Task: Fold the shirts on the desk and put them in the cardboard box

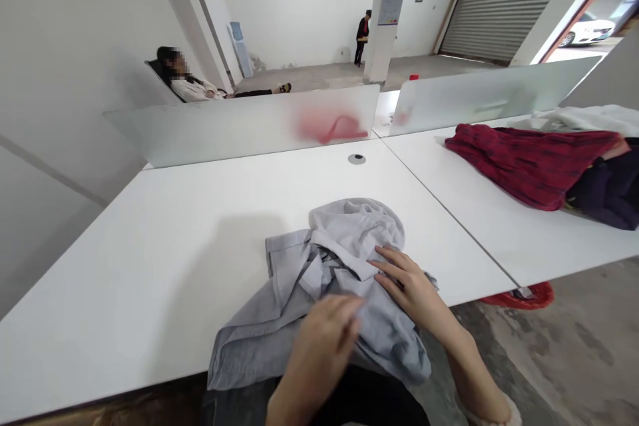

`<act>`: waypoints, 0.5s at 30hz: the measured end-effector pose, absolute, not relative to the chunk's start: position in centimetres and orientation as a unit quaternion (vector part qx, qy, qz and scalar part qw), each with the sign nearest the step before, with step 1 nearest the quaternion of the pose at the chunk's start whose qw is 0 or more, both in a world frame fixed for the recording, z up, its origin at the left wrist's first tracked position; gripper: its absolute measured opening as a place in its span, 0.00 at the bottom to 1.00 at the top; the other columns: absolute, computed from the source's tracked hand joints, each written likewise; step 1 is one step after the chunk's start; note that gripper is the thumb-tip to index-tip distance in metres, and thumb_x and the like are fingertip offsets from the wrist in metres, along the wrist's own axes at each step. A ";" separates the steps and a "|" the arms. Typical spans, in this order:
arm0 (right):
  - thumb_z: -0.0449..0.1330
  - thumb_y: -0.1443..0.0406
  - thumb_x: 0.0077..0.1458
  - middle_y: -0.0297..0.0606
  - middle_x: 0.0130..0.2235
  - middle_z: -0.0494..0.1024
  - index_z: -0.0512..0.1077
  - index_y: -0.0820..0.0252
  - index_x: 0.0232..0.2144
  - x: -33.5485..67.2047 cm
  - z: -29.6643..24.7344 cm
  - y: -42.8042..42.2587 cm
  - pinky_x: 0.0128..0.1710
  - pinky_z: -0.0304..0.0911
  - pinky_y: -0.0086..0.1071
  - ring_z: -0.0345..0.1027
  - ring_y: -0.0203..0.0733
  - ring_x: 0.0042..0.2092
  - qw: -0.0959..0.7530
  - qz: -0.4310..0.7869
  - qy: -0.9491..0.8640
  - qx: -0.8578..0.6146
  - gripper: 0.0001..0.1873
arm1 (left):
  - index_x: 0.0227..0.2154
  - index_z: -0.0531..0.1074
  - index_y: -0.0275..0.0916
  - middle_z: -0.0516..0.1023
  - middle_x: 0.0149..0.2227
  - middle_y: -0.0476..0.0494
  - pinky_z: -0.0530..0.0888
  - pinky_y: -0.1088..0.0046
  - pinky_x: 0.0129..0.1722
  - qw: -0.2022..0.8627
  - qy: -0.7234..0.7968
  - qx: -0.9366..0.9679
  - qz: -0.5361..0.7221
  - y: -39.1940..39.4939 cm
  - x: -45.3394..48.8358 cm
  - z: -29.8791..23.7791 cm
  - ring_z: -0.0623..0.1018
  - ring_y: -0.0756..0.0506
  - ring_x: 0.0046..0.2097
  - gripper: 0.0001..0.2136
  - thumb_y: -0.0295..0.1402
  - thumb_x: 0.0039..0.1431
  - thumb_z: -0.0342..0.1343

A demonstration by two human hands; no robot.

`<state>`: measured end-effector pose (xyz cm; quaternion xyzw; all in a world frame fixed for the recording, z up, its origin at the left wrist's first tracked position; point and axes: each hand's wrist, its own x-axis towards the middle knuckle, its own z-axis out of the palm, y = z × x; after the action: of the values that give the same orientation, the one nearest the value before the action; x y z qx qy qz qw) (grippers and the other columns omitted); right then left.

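A crumpled light grey shirt (279,279) lies in a loose heap at the front of the white table (210,206), with its lower part hanging over the near edge. What looks like its collar is near the middle of the heap. My right hand (407,283) rests on the right side of the cloth, fingers stretched out and spread. Above the lower front of the shirt is my left hand (324,339), smeared by motion. Its fingers look bent, but whether they grip any cloth does not show.
On the adjoining table to the right lie a dark red checked garment (534,160), a dark purple one (606,186) and white cloth (594,118). Frosted dividers (249,125) run along the back. A red-rimmed bin (542,296) stands under the right table. Two people are beyond the dividers.
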<state>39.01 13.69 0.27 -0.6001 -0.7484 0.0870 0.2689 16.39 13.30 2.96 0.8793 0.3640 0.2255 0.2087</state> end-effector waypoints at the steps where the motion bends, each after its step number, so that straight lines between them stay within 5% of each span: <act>1: 0.49 0.58 0.64 0.43 0.57 0.68 0.73 0.54 0.49 39.0 0.4 13.9 0.56 0.61 0.48 0.57 0.51 0.60 0.283 0.106 -0.742 -0.598 0.18 | 0.52 0.66 0.41 0.74 0.52 0.42 0.70 0.64 0.53 0.164 0.421 0.858 0.245 14.1 15.1 2.2 0.72 0.44 0.54 0.15 0.33 0.65 0.44; 6: 0.48 0.58 0.64 0.42 0.56 0.69 0.70 0.51 0.52 38.7 2.1 14.4 0.57 0.60 0.45 0.60 0.48 0.58 0.299 0.181 -0.723 -0.596 0.19 | 0.54 0.66 0.39 0.71 0.55 0.37 0.69 0.54 0.52 0.037 0.549 0.798 0.248 17.1 10.7 -2.2 0.69 0.36 0.57 0.21 0.44 0.62 0.47; 11: 0.54 0.63 0.60 0.45 0.58 0.62 0.61 0.47 0.60 38.3 3.1 14.7 0.55 0.59 0.48 0.56 0.53 0.60 0.193 0.152 -0.783 -0.571 0.25 | 0.37 0.73 0.40 0.80 0.38 0.39 0.72 0.60 0.42 0.153 0.619 0.718 0.279 18.4 10.2 -1.3 0.77 0.37 0.43 0.17 0.44 0.61 0.43; 15: 0.56 0.66 0.58 0.44 0.55 0.64 0.70 0.50 0.51 38.2 3.8 15.6 0.52 0.61 0.43 0.61 0.50 0.56 0.164 0.159 -0.809 -0.541 0.19 | 0.29 0.70 0.41 0.75 0.26 0.47 0.70 0.69 0.31 0.239 0.691 0.565 0.382 18.2 9.3 1.7 0.76 0.42 0.33 0.19 0.51 0.58 0.43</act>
<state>38.17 15.62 3.80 -0.5410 -0.8094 0.1592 0.1640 9.26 18.23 1.67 0.5654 0.6911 0.3816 0.2389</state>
